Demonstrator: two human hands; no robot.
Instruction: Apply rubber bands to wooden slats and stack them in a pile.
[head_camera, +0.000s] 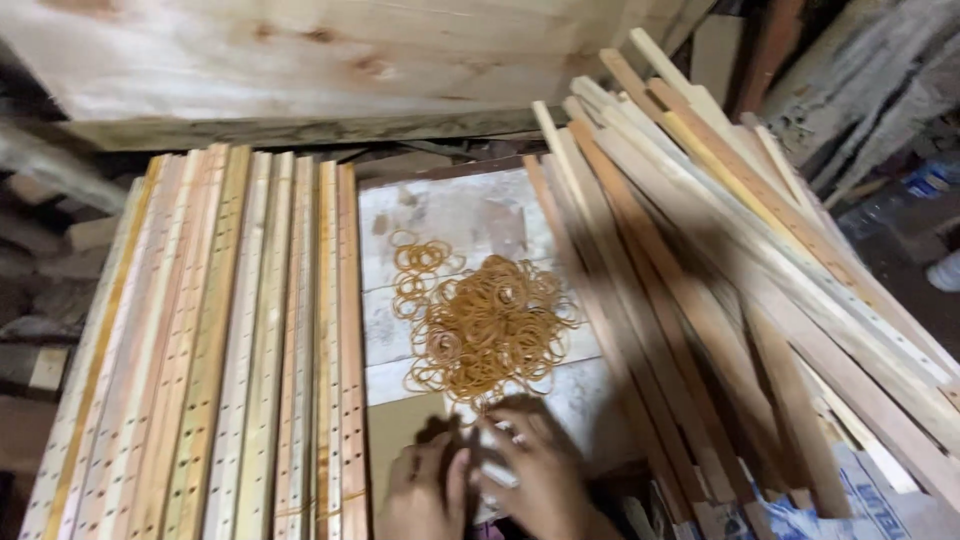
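Both hands meet at the bottom edge of the view, just below the pile of rubber bands (490, 325): the left hand (425, 490) and the right hand (540, 480) are pressed close together, fingers curled around something small and pale between them. Motion blur hides it, so I cannot tell what it is, nor whether either hand is truly clamped on it or only cupping it. The bands lie in a loose tan heap on the white-painted tabletop (460, 215), with a few strays spread toward the pile's upper left. To the left of the pile lies a neat row of drilled slats (240, 340), set side by side and running up and down the view. To the right of the pile, plain sticks (700, 250) fan out in a loose, overlapping stack that leans away toward the upper right. Beyond the pile, a broad plank (320, 55) spans the top. As I judge it, the risks are small but real: a band stretched between blurred, fast fingers could snap or fly off; a sleeve or wrist sweeping forward could scatter the heap; and a nudge to the loose sticks could slide them onto the bands or off the edge, since nothing appears to brace them.
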